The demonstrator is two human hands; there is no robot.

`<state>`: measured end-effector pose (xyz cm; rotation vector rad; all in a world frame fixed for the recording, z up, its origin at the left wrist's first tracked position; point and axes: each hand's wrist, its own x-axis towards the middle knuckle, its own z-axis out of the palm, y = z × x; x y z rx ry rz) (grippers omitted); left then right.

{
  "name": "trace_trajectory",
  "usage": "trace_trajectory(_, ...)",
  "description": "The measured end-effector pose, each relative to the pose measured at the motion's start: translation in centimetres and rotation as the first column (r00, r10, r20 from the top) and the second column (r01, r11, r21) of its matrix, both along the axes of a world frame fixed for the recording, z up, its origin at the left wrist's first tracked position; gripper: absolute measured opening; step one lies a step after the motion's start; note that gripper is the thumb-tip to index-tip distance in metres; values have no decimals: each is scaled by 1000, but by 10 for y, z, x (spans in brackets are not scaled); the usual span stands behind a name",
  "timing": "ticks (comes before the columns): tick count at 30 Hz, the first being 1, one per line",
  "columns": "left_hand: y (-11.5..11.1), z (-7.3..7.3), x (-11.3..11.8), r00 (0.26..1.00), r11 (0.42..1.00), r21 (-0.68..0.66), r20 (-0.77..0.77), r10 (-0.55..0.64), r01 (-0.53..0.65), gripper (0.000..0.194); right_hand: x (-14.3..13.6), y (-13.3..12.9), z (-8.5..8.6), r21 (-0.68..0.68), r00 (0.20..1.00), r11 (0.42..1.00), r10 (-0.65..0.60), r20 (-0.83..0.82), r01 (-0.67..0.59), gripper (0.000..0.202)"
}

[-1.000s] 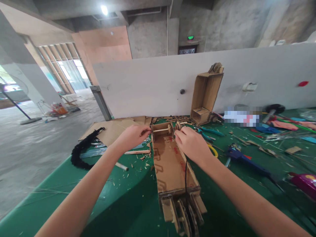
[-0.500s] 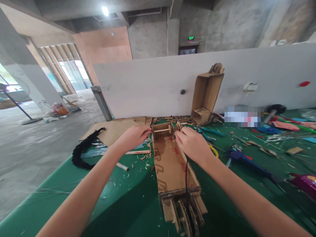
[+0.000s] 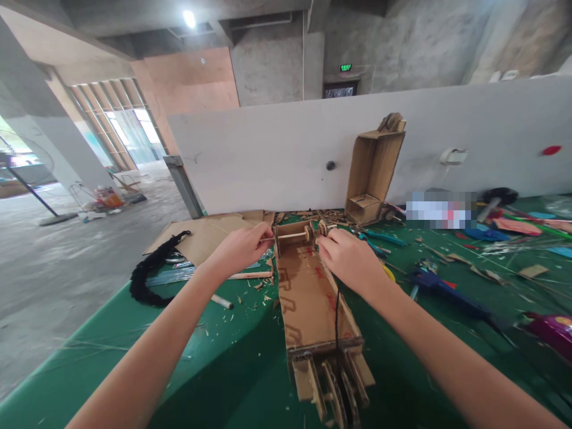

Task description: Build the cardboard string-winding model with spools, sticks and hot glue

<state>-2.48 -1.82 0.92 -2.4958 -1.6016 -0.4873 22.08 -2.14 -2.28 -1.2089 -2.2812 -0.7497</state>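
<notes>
Head view, the only one. The box (image 3: 308, 304) lies open side up on the green table (image 3: 223, 369), its length running away from the person, its far end between the hands. The left hand (image 3: 248, 247) pinches the stick (image 3: 292, 236) just outside the left wall. The right hand (image 3: 342, 256) has its fingers bent in at the outer disc (image 3: 322, 227); whether they grip disc or wall cannot be told.

Handling, in judgement: hold the stick level and square to both walls, turn or push it gently, and brace the wall close to its hole (cardboard creases under side load). Discs should run upright, without rubbing.

Containers: the box bears the stick across its far end, with an inner disc (image 3: 309, 233) on it; a black cord (image 3: 336, 316) runs over its near wall. The upright box (image 3: 378, 161) leans near the white partition (image 3: 259, 161); its lower compartment is too dim to judge.
</notes>
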Motion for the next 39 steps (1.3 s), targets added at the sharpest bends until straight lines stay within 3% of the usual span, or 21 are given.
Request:
trace_trajectory(24,-1,5,0,999,994,-92,7,-54,55,27,0,-2,2,-11,998,1000,-15,62,16,18)
trace_trajectory(30,-2,4,2,1000,1000,-8,14,12,-12,22,1,-1,2,-5,998,1000,-6,69,6,18)
trace_trajectory(39,-2,5,0,999,999,-32,25,-30,30,22,0,0,-1,-4,999,1000,-11,50,11,18)
